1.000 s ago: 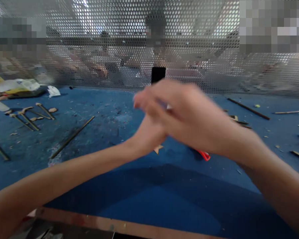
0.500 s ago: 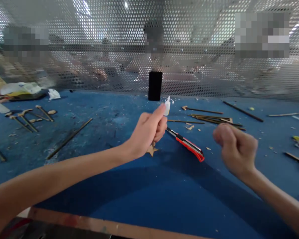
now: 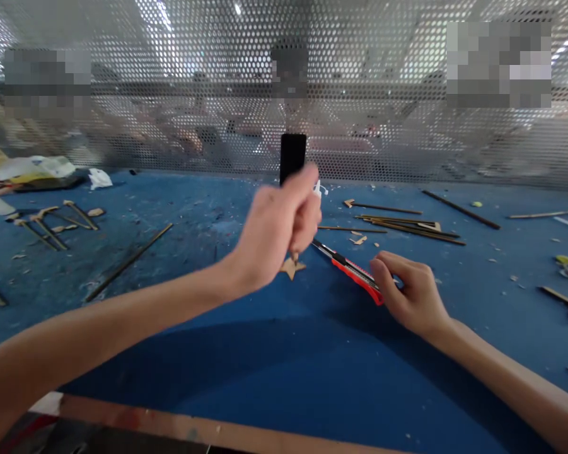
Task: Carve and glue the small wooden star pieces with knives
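In the middle, my left hand (image 3: pixel 281 230) is closed on a thin stick, most of it hidden by the fingers. At the stick's lower end is a small tan star-shaped piece (image 3: pixel 292 268), just below the fist. A white glue bottle (image 3: pixel 318 188) shows only partly behind the left fingers. My right hand (image 3: pixel 409 290) is closed, with thumb and fingertips together near the handle end of a red and black box cutter (image 3: pixel 357 274). What those fingers hold, if anything, cannot be made out.
Thin dark sticks (image 3: pixel 411 228) and wood scraps lie on the blue table (image 3: pixel 208 384). Several sticks with tan heads (image 3: pixel 45 228) and plastic bags (image 3: pixel 38 169) are at the left. A black phone (image 3: pixel 292 154) stands against the perforated metal screen (image 3: pixel 208 135).
My right hand has moved left and slightly down to beside the cutter's handle. My left fist has risen a little with the star, and now covers more of the bottle and part of the phone.
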`<state>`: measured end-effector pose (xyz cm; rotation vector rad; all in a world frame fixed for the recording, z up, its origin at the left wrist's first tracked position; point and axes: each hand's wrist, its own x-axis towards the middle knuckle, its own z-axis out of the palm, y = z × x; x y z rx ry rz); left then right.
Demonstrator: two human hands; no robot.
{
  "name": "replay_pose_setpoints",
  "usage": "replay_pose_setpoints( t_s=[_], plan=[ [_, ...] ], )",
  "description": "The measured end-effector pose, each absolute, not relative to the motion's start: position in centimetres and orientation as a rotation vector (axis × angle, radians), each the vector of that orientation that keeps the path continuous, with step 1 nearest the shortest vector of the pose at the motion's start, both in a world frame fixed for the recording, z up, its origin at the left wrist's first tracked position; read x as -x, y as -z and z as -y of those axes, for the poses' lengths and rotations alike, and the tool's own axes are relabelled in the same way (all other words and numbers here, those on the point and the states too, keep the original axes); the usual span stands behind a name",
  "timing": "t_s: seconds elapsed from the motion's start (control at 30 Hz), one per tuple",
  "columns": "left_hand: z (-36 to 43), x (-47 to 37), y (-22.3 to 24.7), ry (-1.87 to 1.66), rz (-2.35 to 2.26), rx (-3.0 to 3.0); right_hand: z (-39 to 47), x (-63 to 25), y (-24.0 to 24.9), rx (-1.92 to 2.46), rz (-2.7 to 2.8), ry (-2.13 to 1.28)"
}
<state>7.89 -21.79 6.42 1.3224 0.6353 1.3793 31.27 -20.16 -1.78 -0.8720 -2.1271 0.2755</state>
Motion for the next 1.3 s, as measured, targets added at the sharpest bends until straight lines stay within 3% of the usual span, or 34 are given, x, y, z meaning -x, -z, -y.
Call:
replay_pose_setpoints(
  t_s=[0.1, 0.17, 0.27, 0.37, 0.5, 0.7, 0.83, 1.07, 1.3],
  plan=[
    [22.0, -7.7, -10.2, -1.585, -0.578, -1.348, 20.3, -31.5, 1.8, 0.858, 2.133, -0.302],
    [22.1, -8.0, -8.9, -1.676, -0.616, -1.341, 20.3, -31.6, 1.9, 0.861, 2.141, -0.300],
    [22.1, -8.7, -3.4, -1.320, -0.836, -1.350, 20.3, -31.7, 2.2, 0.868, 2.168, -0.284],
    [22.1, -8.8, 0.2, -1.238, -0.910, -1.327, 20.4, -31.4, 2.3, 0.860, 2.191, -0.284],
    [22.0, -8.0, -0.6, -1.157, -0.838, -1.263, 21.3, -29.8, 1.0, 0.887, 2.214, -0.342],
    [21.9, -7.2, -0.9, -1.029, -0.758, -1.180, 22.2, -25.3, -1.1, 1.082, 2.240, -0.724],
    [22.2, -6.4, 1.1, -0.988, -0.826, -1.330, 21.1, -23.9, -0.6, 1.117, 2.291, -0.717],
    [23.7, -3.3, 2.3, -1.140, -1.356, -1.762, 21.8, -25.0, 0.5, 1.037, 2.227, -0.719],
    [25.7, -2.6, 2.0, -0.783, -1.460, -1.852, 23.7, -26.3, 2.2, 0.910, 2.071, -0.504]
  ],
)
